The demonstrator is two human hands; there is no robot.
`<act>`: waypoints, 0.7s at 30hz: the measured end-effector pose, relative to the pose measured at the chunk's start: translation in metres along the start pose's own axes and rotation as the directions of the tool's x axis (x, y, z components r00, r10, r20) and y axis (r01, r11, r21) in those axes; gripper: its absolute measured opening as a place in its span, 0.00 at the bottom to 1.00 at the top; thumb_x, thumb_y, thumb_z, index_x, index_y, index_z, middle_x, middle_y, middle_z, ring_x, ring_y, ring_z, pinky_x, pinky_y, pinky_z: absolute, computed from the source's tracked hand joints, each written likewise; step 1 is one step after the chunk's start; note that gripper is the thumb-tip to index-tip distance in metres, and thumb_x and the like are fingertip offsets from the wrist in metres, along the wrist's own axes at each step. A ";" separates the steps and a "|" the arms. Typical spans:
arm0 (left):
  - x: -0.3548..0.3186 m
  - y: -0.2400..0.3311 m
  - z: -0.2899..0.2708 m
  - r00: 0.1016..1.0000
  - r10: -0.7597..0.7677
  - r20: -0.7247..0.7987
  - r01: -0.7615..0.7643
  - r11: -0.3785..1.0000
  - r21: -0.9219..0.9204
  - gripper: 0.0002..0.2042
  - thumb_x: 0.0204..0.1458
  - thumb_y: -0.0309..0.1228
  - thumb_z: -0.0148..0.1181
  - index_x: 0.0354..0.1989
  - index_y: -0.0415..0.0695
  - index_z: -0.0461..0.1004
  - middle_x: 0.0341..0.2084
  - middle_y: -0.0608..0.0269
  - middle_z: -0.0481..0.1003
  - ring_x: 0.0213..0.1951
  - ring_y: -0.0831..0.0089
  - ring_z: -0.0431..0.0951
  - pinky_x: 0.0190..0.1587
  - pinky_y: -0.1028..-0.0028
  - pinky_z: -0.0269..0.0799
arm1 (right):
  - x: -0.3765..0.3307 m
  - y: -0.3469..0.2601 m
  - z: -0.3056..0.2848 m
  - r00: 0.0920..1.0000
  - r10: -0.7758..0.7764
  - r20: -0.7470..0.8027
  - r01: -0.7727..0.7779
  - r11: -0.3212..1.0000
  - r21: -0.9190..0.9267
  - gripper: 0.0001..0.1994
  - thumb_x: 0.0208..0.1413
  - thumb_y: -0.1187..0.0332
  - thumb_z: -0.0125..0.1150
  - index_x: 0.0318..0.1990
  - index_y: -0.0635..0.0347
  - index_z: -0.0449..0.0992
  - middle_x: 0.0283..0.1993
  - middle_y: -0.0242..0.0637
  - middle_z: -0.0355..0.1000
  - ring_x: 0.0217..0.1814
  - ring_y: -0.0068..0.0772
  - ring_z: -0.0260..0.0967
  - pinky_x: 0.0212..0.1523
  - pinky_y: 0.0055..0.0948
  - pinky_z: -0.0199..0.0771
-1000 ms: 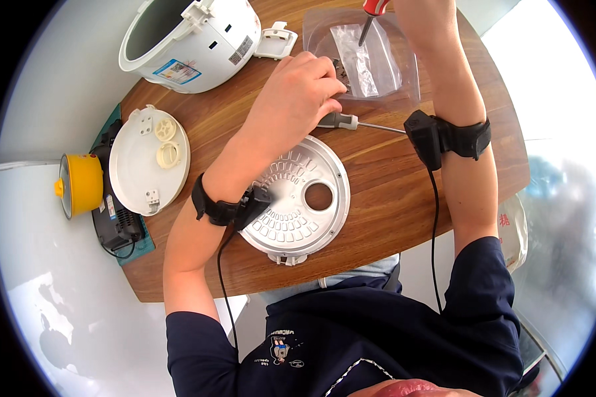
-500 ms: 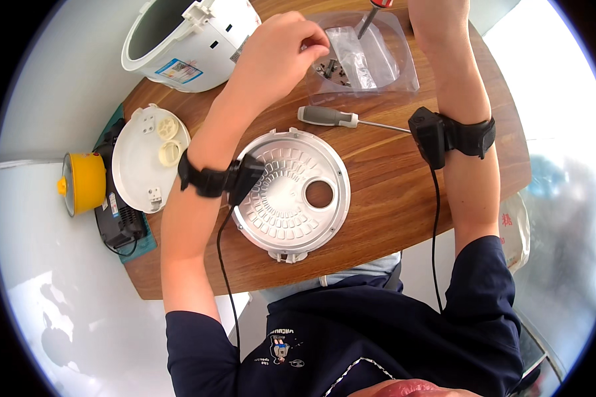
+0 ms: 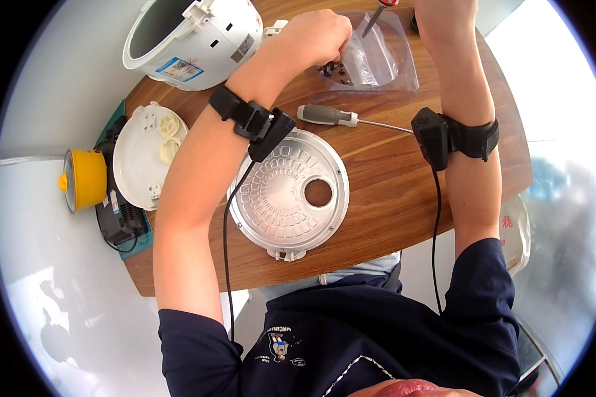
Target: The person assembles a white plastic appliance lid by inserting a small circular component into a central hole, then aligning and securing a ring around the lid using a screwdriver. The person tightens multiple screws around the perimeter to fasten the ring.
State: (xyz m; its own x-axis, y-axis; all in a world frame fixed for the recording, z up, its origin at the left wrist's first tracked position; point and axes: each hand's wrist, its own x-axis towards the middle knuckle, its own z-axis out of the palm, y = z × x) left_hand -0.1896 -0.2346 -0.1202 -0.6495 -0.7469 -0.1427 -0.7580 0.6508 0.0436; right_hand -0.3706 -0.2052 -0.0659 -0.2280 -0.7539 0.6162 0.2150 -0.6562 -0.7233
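My left hand (image 3: 319, 38) reaches over the clear plastic tray (image 3: 409, 78), its fingers curled and pinched down by the small dark screws (image 3: 333, 71). Whether a screw is between the fingertips is hidden. Only the back part of my right hand (image 3: 446, 16) shows at the upper edge; its fingers are out of the picture. A red-handled screwdriver (image 3: 373, 21) slants tip-down above the tray, its handle running out of view toward that hand. A clear plastic bag (image 3: 361, 66) lies in the tray beside the screws.
A grey-handled screwdriver (image 3: 328, 115) lies below the tray. A round silver metal lid plate (image 3: 281, 198) lies nearer me. White cooker body (image 3: 212, 56) stands far left; a white lid (image 3: 136, 162) with cream parts, a black device (image 3: 120, 221) and a yellow pot (image 3: 88, 178) are left.
My left hand has moved right and lowered its fingers to the screws. The red-handled screwdriver and my right hand have shifted slightly right.
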 end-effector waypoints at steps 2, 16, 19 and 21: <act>0.004 0.001 0.004 1.000 0.007 -0.014 -0.006 0.996 0.085 0.05 0.44 0.24 0.70 0.30 0.44 0.83 0.30 0.54 0.84 0.37 0.55 0.85 0.37 0.60 0.80 | 0.000 -0.001 0.000 1.000 0.008 -0.007 -0.008 1.000 -0.012 0.16 0.71 0.64 0.56 0.57 0.68 0.67 0.38 0.36 0.71 0.39 0.26 0.72 0.42 0.27 0.76; -0.039 0.009 -0.037 0.924 -0.176 -0.340 -0.002 0.886 -0.464 0.07 0.55 0.27 0.66 0.41 0.40 0.82 0.30 0.55 0.83 0.35 0.59 0.84 0.41 0.65 0.78 | -0.005 -0.016 0.005 0.983 -0.013 -0.180 0.010 1.000 -0.019 0.14 0.71 0.66 0.53 0.56 0.66 0.69 0.40 0.36 0.71 0.40 0.29 0.73 0.45 0.30 0.76; -0.069 0.010 -0.041 0.916 -0.308 -0.258 0.013 0.664 -0.747 0.07 0.58 0.27 0.68 0.41 0.38 0.81 0.33 0.60 0.83 0.36 0.70 0.82 0.42 0.72 0.78 | 0.003 -0.010 -0.007 0.992 -0.020 -0.121 0.046 0.974 0.220 0.13 0.72 0.66 0.54 0.55 0.67 0.69 0.39 0.36 0.72 0.40 0.32 0.73 0.48 0.35 0.76; -0.088 0.007 -0.032 0.919 -0.293 -0.265 -0.097 0.483 -0.870 0.07 0.60 0.28 0.67 0.43 0.40 0.80 0.37 0.64 0.82 0.37 0.75 0.80 0.44 0.77 0.77 | 0.008 -0.018 -0.017 0.997 0.041 -0.059 -0.017 0.931 0.366 0.13 0.71 0.67 0.54 0.55 0.67 0.69 0.40 0.37 0.72 0.42 0.34 0.73 0.49 0.37 0.76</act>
State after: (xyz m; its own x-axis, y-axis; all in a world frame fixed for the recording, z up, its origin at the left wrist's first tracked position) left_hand -0.1393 -0.1685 -0.0760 -0.3901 -0.9132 0.1180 -0.3557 0.2677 0.8955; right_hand -0.3926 -0.1988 -0.0528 -0.2742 -0.7769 0.5668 0.5512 -0.6099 -0.5693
